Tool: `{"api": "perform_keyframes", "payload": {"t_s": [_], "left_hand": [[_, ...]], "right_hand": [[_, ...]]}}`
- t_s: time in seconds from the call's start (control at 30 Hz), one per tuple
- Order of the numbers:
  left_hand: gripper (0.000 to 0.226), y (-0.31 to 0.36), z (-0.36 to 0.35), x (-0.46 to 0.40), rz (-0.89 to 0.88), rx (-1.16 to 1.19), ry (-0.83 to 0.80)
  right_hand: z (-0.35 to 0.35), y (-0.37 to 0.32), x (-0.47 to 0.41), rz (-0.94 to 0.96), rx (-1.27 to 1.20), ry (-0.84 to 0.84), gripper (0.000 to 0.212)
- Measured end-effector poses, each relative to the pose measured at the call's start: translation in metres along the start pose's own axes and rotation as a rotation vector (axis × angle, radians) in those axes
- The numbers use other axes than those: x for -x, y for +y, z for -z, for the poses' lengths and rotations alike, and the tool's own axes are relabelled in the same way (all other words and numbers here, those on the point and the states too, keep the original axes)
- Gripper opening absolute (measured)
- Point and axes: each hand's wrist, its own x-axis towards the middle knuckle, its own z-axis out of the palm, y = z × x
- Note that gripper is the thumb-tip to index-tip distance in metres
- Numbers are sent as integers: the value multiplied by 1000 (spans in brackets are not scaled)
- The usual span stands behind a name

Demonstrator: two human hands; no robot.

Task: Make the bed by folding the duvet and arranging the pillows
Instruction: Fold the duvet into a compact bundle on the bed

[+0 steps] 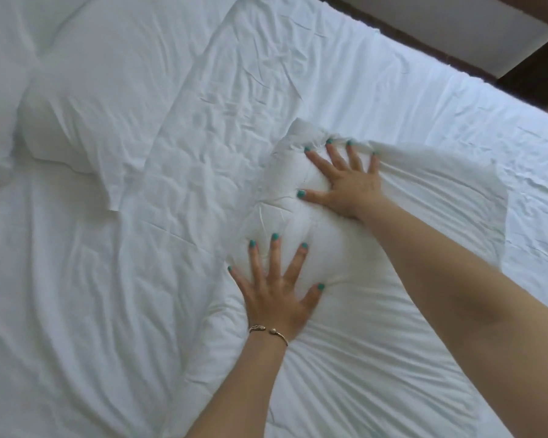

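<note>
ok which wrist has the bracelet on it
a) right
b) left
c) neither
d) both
b) the thin metal bracelet sits on the wrist of the left hand, which presses flat on the pillow; the right hand has a bare wrist.

Bright, even daylight, soft shadows, slight blur, wide-angle bending at edges

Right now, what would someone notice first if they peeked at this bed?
Probably the two hands with teal nails, spread flat and pressing a puffy white pillow in the middle of the bed: the left hand lower down with a gold bracelet on its wrist, the right hand higher up. Next, another white pillow lying at the upper left on the wrinkled sheet.
</note>
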Motion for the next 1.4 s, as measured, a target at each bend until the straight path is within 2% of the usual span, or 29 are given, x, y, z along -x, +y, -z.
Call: {"api": "perform_keyframes", "payload": {"t_s": [0.2, 0.4, 0.63, 0.73, 0.83, 0.9, 0.97, 1.03, 1.1, 1.2, 1.4], "left_hand": [[66, -1, -50, -31, 17, -51, -31], [66, 4, -76, -37, 24, -127, -29], [70, 21, -58, -35, 60, -180, -94], [70, 27, -40, -30, 72, -225, -112], [65, 40, -1, -19, 85, -232, -194], [63, 52, 33, 10, 127, -311, -260], [71, 58, 56, 63, 236, -406, -317], [81, 56, 64, 128, 302, -393, -261], [84, 43, 53, 164, 283, -334, -100], [81, 23, 23, 169, 279, -287, 4], [79, 8, -22, 155, 272, -340, 129]], "right_hand": [[-54, 14, -52, 13, -18, 93, 91], [-51, 18, -36, -15, -53, 236, 92], [-81, 11, 87, -138, -134, 382, 64], [-108, 2, 158, -141, -171, 416, 65], [-132, -10, 238, -307, -317, 434, 70], [-145, -10, 284, -386, -363, 360, 78], [-152, -4, 300, -356, -380, 237, 86], [-151, -1, 299, -307, -398, 187, 90], [-153, -3, 296, -279, -394, 217, 91], [-172, -8, 293, -262, -383, 238, 93], [-207, -11, 265, -283, -358, 299, 98]]}}
